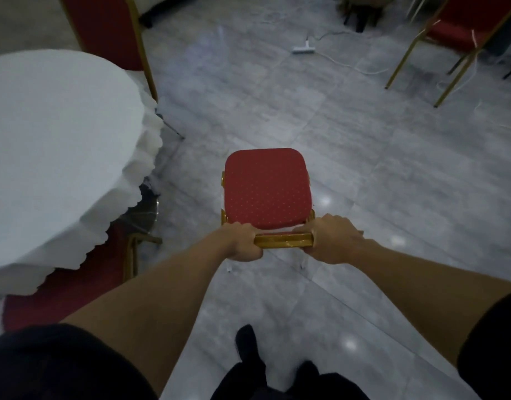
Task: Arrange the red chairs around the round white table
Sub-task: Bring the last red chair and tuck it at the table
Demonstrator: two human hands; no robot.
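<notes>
1. A red padded chair with a gold-painted metal frame (267, 189) stands on the grey marble-patterned tile floor (364, 168), seen from above and behind, to the right of the round table under a scalloped white cloth (52, 157) and apart from it.
2. The left hand (242, 243) is curled tight around the left end of the chair's gold top rail; the fingers wrap under the bar.
3. The right hand (332, 241) grips the right end of the same rail, fingers closed over it.
4. Both forearms reach forward from dark short sleeves; dark shoes show at the bottom edge.
5. A second red chair (75, 287) sits tucked under the cloth at the table's near side, its seat partly hidden.
6. A third red chair back (107, 30) stands at the table's far side.
7. A fourth red chair (462, 27) stands well away at upper right.
8. A white power strip (303, 49) with trailing cables lies on the floor beyond.
</notes>
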